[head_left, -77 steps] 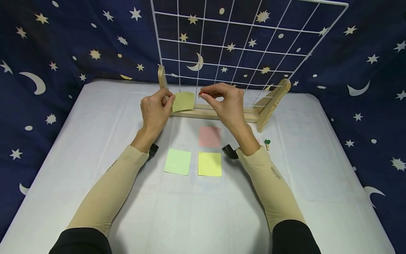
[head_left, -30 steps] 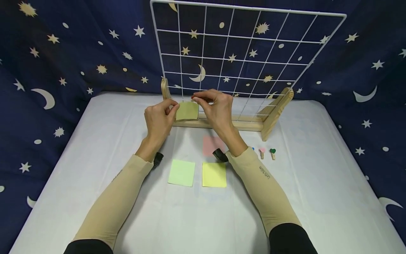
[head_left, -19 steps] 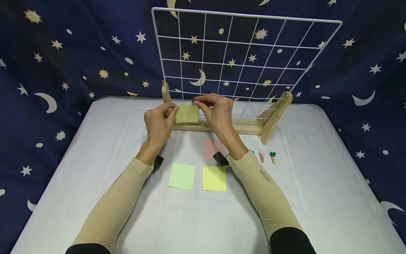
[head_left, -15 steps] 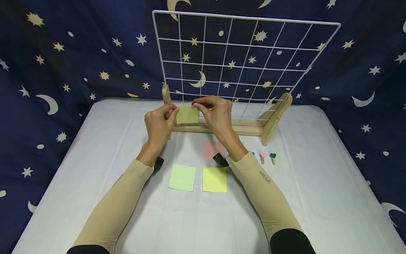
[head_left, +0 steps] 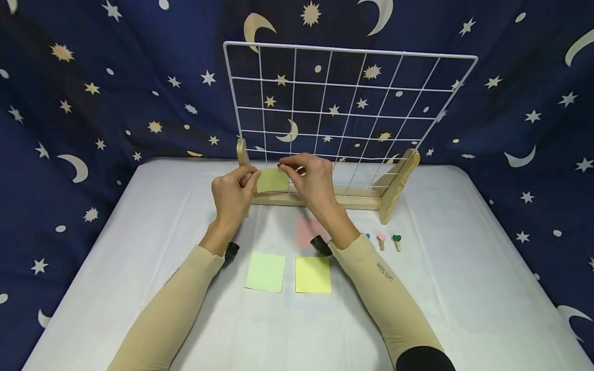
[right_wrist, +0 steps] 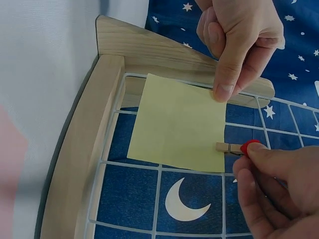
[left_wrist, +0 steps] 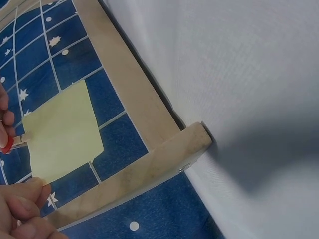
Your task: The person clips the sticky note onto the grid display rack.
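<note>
My left hand (head_left: 232,196) pinches one upper corner of a pale yellow sticky note (head_left: 272,180), held against the lower left of a white wire grid (head_left: 343,111). Between thumb and fingertips, my right hand (head_left: 313,180) grips a small wooden clothespin (right_wrist: 230,148) with a red top. In the right wrist view, the clothespin's tips overlap the note's top edge near the other upper corner. The left wrist view shows the same note (left_wrist: 65,129) lying over the grid wires, with the clothespin (left_wrist: 21,140) at its edge.
The grid stands in a wooden base (head_left: 357,202). On the white table lie a pink note (head_left: 308,232), a green note (head_left: 266,272) and a yellow note (head_left: 313,274). Clothespins with blue (head_left: 368,236), pink (head_left: 381,241) and green (head_left: 397,242) tops lie at the right.
My right hand has moved left, bringing the red clothespin from beside the note to its top edge. The left hand keeps its pinch on the note. The head view has tilted upward.
</note>
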{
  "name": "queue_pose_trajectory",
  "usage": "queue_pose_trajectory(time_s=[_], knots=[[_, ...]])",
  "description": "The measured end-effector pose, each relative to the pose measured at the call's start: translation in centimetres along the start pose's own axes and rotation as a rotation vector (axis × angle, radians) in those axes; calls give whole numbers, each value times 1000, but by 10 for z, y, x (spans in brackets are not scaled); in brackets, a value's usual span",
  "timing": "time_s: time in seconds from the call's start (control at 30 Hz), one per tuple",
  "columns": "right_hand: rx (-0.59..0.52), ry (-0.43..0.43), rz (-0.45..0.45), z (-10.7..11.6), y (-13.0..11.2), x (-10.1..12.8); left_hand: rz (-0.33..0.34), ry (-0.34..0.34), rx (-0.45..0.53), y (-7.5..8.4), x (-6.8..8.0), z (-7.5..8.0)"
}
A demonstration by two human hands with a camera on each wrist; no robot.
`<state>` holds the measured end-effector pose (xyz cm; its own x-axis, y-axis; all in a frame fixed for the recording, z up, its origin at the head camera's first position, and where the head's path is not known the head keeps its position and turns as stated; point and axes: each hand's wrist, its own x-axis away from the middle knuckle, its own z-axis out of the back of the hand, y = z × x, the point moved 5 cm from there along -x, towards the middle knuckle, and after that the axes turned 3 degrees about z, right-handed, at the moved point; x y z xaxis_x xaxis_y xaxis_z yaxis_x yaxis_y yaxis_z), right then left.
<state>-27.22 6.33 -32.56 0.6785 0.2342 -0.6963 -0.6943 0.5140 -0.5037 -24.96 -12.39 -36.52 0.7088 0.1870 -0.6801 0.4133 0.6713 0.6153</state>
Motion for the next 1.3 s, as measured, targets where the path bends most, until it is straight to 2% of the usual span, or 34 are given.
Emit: queue_pose_trajectory(time_s=[0.37,0.87,1.3], knots=[[67,34,55,2,-4,6,19,20,25,0,6,0],[1,-12,43,3,-5,6,5,28,10,2,6,0],[14,-12,53,7,-7,9,-39,38,-32,3,7,1]])
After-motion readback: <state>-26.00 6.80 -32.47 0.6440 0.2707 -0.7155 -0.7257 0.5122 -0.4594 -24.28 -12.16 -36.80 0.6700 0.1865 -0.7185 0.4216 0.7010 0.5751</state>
